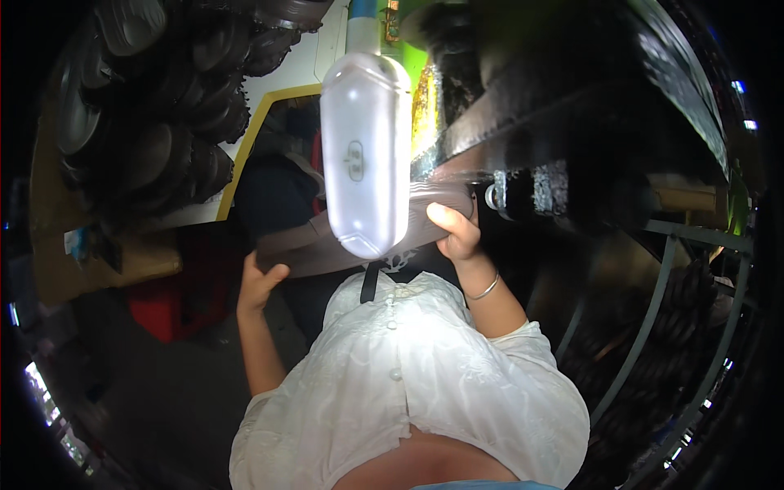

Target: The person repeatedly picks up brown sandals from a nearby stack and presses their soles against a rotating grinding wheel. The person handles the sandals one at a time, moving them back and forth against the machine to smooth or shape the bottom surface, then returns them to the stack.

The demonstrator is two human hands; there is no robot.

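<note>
A long grey-brown shoe sole [304,247] is held in front of my body, tilted so that its right end is higher. My left hand [261,282] is closed on its left end, thumb on the near side. The right hand [457,231] grips its other end, with the thumb over the top and a bangle on the wrist. A bright white lamp [366,155] hangs in front and hides the middle of the sole. Just beyond my right hand is a dark machine part [535,192] with shiny worn metal.
Dark soles with ragged edges [167,155] are heaped at the far left on a pale, yellow-edged surface [237,175]. Below stand a cardboard box [151,265] and a red crate [167,314]. A grey metal rack [653,302] with dark pieces stands at the right.
</note>
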